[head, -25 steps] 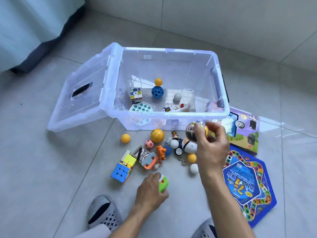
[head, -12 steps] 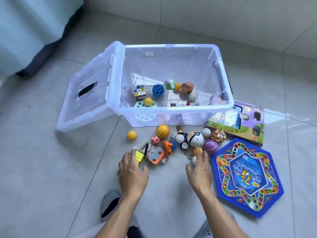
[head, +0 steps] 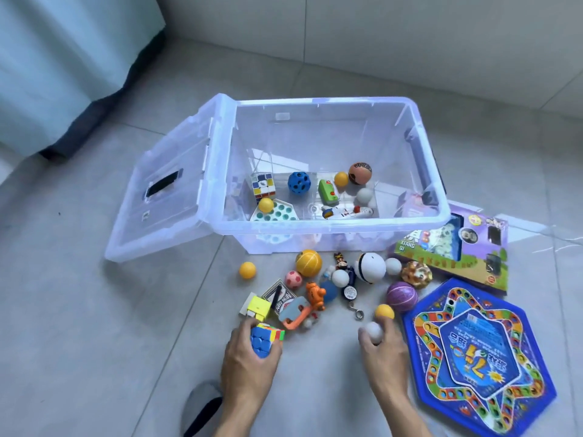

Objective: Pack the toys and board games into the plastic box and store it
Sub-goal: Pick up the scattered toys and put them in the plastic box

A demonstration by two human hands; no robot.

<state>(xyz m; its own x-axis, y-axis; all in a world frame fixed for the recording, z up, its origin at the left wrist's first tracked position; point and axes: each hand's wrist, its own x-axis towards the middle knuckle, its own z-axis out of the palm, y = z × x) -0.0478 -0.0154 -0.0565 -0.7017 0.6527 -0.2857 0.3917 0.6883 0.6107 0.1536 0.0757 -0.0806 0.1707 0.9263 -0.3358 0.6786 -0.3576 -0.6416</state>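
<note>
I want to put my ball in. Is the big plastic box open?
Open. The plastic box has no lid on; its lid hangs off the left side.

- the plastic box (head: 334, 230) is sitting at the centre of the floor (head: 79, 310), with its lid (head: 164, 197) leaning against its 9 o'clock side.
- a puzzle cube (head: 263, 186), a perforated ball (head: 299, 183) and a toy plane (head: 347, 212) are lying in the box, the plane toward 6 o'clock.
- a scatter of balls and small toys is lying on the floor at the box's 6 o'clock.
- a boxed game (head: 454, 250) is lying at the box's 4 o'clock, touching its corner.
- a game board (head: 479, 354) is lying at 6 o'clock of the boxed game.
- the left hand (head: 249, 364) is sitting at 7 o'clock of the scatter, the right hand (head: 383, 351) at 5 o'clock, just beside the game board.
</note>
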